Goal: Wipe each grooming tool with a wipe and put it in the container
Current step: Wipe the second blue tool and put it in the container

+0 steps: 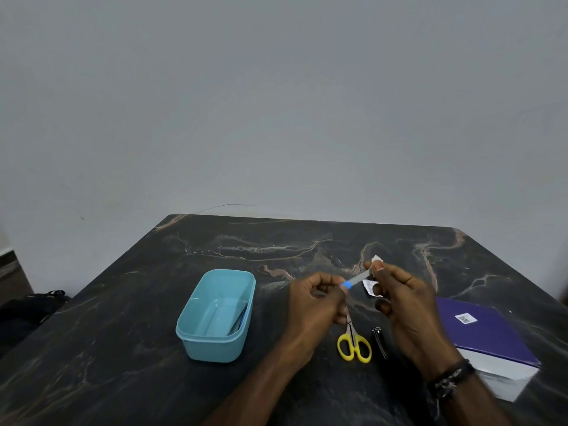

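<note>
While both forearms reach in from the near edge of the table point(123, 348), the yellow-handled scissors point(354, 344) and the nail clipper point(380, 342) lie flat just in front of them, apparently not yet wiped. A purple box point(485, 336) sits at the right, and the blue container point(216, 315) stands to the left, with what looks like one slim tool point(240, 319) leaning against its inner right wall.

Above the scissors, the left hand point(316, 299) has its fingers curled in a narrow grip round the blue-ended handle of a nail file point(356, 279), which is held in the air and slants up to the right. The right hand point(402, 299) pinches a white wipe point(372, 287) round the file's far end, thumb and forefinger on top, remaining fingers loosely curled, a beaded wristband on that wrist.

I judge the wiping of the file to be the step in hand. Next, the right hand would need to let go of the blade, and the left to carry the file leftward over the container's rim and release it inside.
</note>
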